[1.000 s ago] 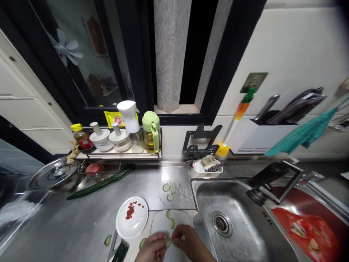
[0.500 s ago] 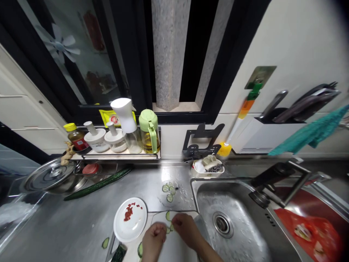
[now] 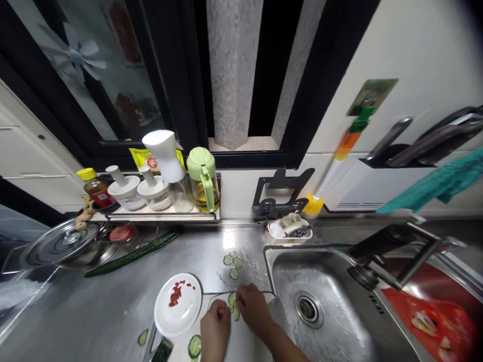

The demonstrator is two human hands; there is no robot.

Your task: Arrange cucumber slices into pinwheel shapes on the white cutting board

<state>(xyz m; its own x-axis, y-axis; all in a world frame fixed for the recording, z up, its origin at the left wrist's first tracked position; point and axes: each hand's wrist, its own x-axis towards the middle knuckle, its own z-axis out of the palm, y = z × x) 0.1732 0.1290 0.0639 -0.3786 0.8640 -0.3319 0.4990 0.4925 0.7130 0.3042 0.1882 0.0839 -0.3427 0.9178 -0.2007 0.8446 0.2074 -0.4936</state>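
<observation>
My left hand [image 3: 216, 324] is over a white, round-cornered board or dish [image 3: 243, 344], fingers curled into a pinch. Whatever the fingertips may hold is hidden. Opposite it, my right hand [image 3: 253, 307] has its fingers bent together and pointing left, close to the cucumber slices [image 3: 236, 312] lying on the white surface between both hands. I cannot make out anything in its fingers. More cucumber slices [image 3: 194, 346] lie left of my left hand, beside a cut piece of cucumber [image 3: 163, 350]. Red bits [image 3: 175, 295] sit on a white plate [image 3: 166, 319].
Several cucumber slices [image 3: 234, 273] lie on the wet steel counter behind the hands, and one slice [image 3: 142, 337] at left. A whole cucumber [image 3: 132, 256] lies farther back. The sink [image 3: 320, 271] with its faucet [image 3: 381, 251] is at right. Bottles and jars line a shelf [image 3: 162, 216].
My right hand has moved slightly up and left. Cucumber slices between the hands show more fully, and my left hand has turned a little. The view has shifted slightly.
</observation>
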